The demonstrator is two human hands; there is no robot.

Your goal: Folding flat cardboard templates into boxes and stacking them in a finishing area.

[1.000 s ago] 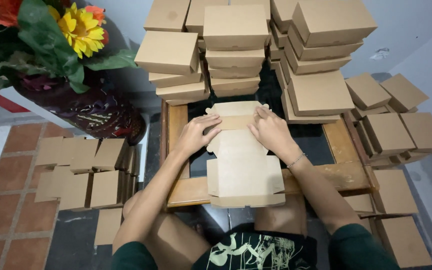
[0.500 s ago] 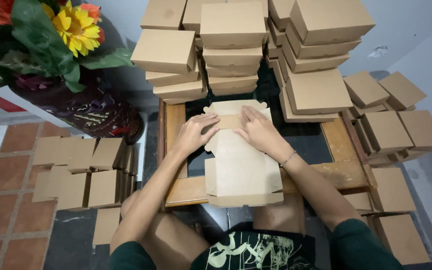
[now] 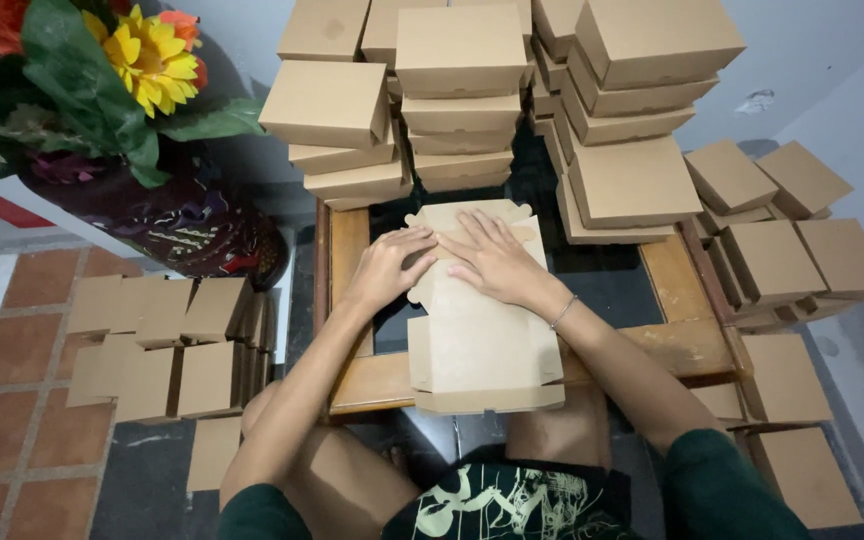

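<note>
On the wood-framed tabletop (image 3: 687, 290), both flat, open hands, left hand (image 3: 387, 268) and right hand (image 3: 492, 260), press an unfolded cardboard blank (image 3: 482, 340); finished boxes (image 3: 462, 60) stack beyond them, flat blanks (image 3: 152, 350) wait left.

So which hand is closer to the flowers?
Left. The left hand presses the flat box on the side toward the flowers; the right hand lies beside it, farther away.

Flat brown cardboard box blank (image 3: 482, 335), unfolded, lengthwise across the wooden frame table (image 3: 687, 300).
</note>
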